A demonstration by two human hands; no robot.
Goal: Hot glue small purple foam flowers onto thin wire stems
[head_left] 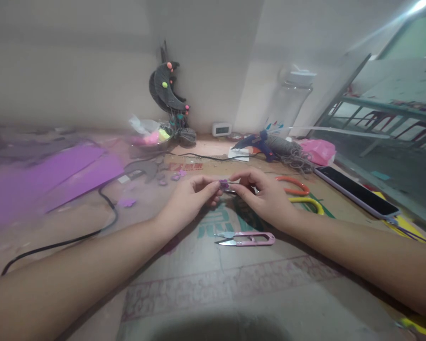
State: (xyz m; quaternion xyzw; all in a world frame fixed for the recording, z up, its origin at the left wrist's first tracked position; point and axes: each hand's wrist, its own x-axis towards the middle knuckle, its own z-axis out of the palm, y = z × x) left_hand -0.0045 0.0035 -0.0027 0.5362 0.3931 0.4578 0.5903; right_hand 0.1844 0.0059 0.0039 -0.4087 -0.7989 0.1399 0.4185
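Note:
A small purple flower-shaped piece (223,183) is between my two hands, above the cardboard. My left hand (198,192) pinches it between thumb and fingertips. My right hand (257,189) is closed in a pinch just to its right, on a thin, dark, strand-like thing that is too small to name. Nearer to me lie pink thread snips (255,239), their blades pointing left. By the right hand are an orange handle loop (298,185) and a yellow handle loop (314,204); the rest of them is partly hidden. Small purple cut pieces (179,175) lie beyond the left hand.
Purple sheets (81,175) cover the left side, with a black cord (115,215) beside them. A blue glue gun (257,142), grey yarn (287,149) and a phone (357,192) are at the right. A grey crescent ornament (163,90) stands against the wall.

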